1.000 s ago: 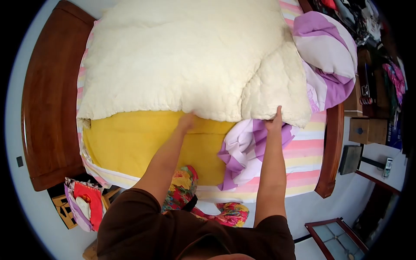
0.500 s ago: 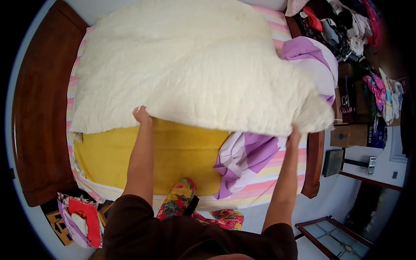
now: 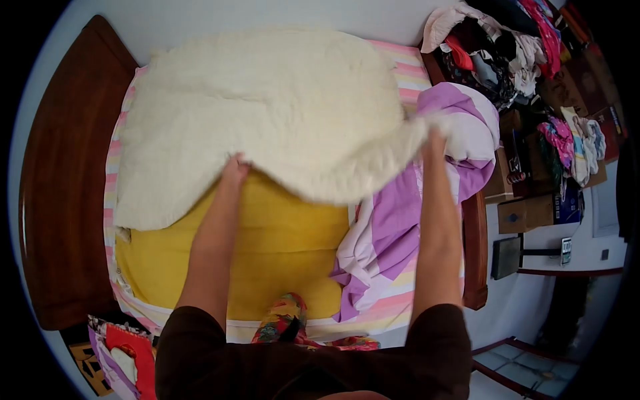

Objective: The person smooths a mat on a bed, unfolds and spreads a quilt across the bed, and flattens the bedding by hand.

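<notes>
Gripping the cream quilt (image 3: 267, 100) by its near edge, your left hand (image 3: 237, 168) and right hand (image 3: 435, 143) close well apart, apparently to lift it off the yellow blanket (image 3: 287, 223), back from the bed (image 3: 475, 267)'s front edge.

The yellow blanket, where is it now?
In the head view, the yellow blanket lies on the bed, near side, partly under the cream quilt, left of the purple-and-white cover.

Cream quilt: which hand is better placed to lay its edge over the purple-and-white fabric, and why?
Likely the right hand, holding the cream quilt beside the purple-and-white fabric; the left hand grips farther off, over the yellow layer.
</notes>
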`<state>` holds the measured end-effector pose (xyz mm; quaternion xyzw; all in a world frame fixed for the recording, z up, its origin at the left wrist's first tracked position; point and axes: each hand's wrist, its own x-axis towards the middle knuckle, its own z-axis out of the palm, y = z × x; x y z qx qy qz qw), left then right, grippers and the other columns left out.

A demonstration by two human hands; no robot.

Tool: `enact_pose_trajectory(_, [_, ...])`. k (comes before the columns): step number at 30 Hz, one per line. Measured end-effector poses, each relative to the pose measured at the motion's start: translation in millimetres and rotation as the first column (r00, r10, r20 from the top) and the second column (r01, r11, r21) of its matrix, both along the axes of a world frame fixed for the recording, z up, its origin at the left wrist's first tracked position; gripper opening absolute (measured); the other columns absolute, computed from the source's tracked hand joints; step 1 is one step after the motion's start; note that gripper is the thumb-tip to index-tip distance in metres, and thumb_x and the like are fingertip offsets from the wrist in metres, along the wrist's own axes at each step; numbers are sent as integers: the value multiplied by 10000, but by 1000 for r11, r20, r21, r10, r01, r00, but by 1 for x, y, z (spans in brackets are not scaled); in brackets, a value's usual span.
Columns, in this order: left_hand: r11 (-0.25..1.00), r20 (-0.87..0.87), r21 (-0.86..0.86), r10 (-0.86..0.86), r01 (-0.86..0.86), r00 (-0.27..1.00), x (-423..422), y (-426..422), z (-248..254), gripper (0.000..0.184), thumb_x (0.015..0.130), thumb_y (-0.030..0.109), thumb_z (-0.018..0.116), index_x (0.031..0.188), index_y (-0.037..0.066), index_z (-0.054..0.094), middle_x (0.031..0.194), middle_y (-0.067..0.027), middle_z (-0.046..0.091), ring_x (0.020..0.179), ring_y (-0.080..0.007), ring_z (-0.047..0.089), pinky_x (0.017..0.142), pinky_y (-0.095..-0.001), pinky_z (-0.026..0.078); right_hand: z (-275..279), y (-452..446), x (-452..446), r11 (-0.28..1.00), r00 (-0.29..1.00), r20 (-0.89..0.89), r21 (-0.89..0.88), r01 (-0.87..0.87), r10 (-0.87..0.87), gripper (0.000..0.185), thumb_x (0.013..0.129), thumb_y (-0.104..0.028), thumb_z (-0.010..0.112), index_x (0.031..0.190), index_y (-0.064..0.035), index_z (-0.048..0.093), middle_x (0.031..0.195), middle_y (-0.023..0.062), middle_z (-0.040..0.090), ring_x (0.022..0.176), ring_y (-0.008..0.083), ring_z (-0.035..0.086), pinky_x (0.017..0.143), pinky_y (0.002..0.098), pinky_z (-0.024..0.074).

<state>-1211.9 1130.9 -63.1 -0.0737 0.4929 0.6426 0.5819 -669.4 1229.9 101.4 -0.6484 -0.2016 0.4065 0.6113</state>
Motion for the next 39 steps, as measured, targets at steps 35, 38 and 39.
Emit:
enact_pose_trajectory(35, [840,-238,-370,-498,396,834,31,-152,-28,217,875,247,531,971,74,442,726,-58,569,676,-189,599,627,-294,488,-11,-90,-329,329,-275,727,-569,-753,629,471,725,-245,613,1179,-182,505,952,132,615,901,284,587,784,390,459])
enact_pose_trajectory(38, [856,-246,-347,-478,384,843,34,-138,-28,257,872,260,536,1009,76,420,753,-57,576,682,-186,601,632,-302,485,-58,54,-227,564,-300,834,-539,-625,464,265,630,-325,693,614,-64,648,707,126,629,702,247,617,652,385,469])
enact_pose_trajectory(39, [864,-241,-331,-466,380,851,33,-133,-29,272,872,260,538,1023,74,409,767,-61,576,692,-191,602,642,-311,488,-47,101,-169,684,-285,831,-555,-474,477,270,679,-324,642,652,-55,651,693,137,633,588,232,609,594,383,465])
